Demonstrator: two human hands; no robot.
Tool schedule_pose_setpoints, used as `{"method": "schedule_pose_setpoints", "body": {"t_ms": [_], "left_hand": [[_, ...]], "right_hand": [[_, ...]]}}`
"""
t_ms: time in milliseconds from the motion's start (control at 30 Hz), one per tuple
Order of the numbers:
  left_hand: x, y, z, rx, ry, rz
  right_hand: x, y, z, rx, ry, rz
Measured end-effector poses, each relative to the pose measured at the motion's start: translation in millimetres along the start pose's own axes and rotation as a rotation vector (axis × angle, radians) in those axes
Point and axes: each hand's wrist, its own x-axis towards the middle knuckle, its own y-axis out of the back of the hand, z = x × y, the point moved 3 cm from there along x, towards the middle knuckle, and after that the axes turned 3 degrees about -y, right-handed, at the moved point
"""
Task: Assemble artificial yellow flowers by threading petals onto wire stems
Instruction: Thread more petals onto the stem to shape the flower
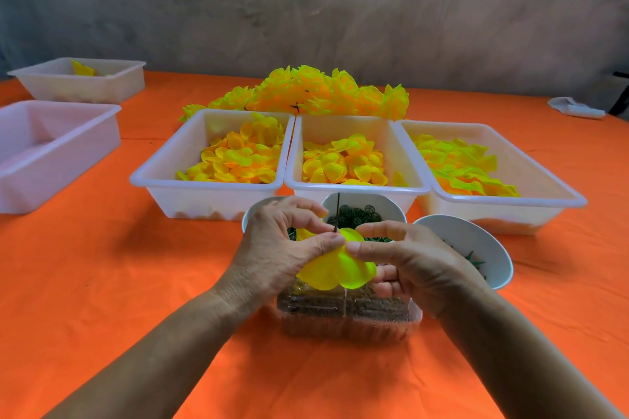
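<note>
Yellow petal piece sits on a thin upright wire stem, over a clear container at table centre. Left hand and right hand both pinch its top edge, thumbs and forefingers curled at the wire. Behind: three white trays of loose petals, then a pile of finished flowers.

Orange tablecloth, grey wall behind, crumpled white cloth at far right edge.

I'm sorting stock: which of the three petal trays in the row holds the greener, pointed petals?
The right tray. Its petals are yellow-green and pointed; the left tray and middle tray hold rounder yellow-orange ones.
</note>
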Motion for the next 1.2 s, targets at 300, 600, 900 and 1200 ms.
{"method": "schedule_pose_setpoints", "body": {"t_ms": [300,600,900,1200], "left_hand": [[1.2,-0.8,2.8,0.01,-0.012,-0.043],[7.6,-1.0,-0.3,-0.015,-0.009,-0.086],[15.0,0.4,-0.3,0.014,0.047,-0.191],[13.5,0.1,6.9,0.054,0.022,-0.177]], "right_hand": [[-6.7,4.4,-7.4,-0.237,0.147,0.132],[-3.9,25.7,-18.6,-0.251,0.386,0.267],[71.4,154.2,-62.0,-0.994,0.295,0.801],[137.7,178.6,-50.1,-1.371,-0.071,0.432]]}}
